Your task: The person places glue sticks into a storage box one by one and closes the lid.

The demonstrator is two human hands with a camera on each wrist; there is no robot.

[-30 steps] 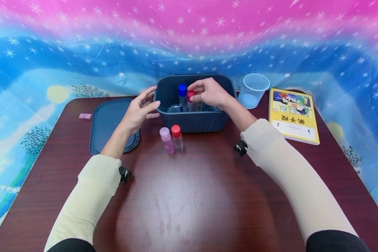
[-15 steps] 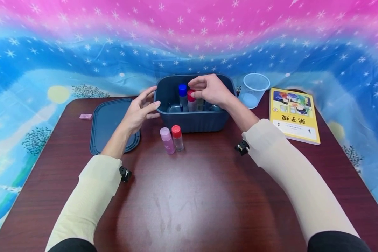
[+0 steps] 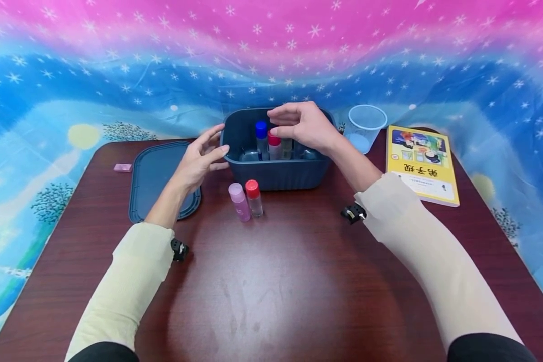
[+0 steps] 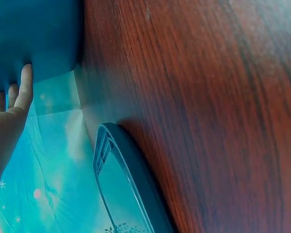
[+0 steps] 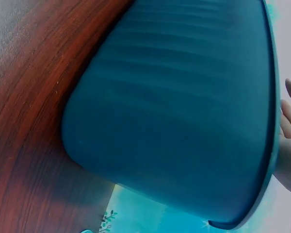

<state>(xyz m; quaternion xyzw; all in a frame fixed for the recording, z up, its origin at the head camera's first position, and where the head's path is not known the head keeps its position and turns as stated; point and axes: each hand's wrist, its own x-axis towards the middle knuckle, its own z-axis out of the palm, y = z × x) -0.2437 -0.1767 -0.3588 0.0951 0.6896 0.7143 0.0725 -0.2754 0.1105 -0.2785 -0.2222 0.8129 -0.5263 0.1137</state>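
In the head view, a dark blue-grey storage bin (image 3: 277, 176) stands at the back of the table. Inside it are a bottle with a blue cap (image 3: 261, 129), one with a red-pink cap (image 3: 273, 139) and another clear bottle (image 3: 287, 148) beside them. My right hand (image 3: 305, 125) is over the bin, fingers extended and apart, thumb tip close above the red-pink cap. My left hand (image 3: 198, 163) rests against the bin's left side; the left wrist view shows its straight fingers (image 4: 25, 90) touching the outer wall. A lilac bottle (image 3: 240, 203) and a red-capped clear bottle (image 3: 255, 199) stand in front.
The bin's flat lid (image 3: 156, 176) lies at the left, partly behind my left forearm, with a small pink block (image 3: 122, 167) beyond it. Right of the bin stand a clear plastic cup (image 3: 365, 128) and a yellow book (image 3: 422, 166). A snowflake-patterned cloth (image 3: 271, 55) hangs behind.
My right hand has risen and shifted a little right, its fingers coming away from the red-pink-capped bottle, which stays in the bin. My left hand has not moved.
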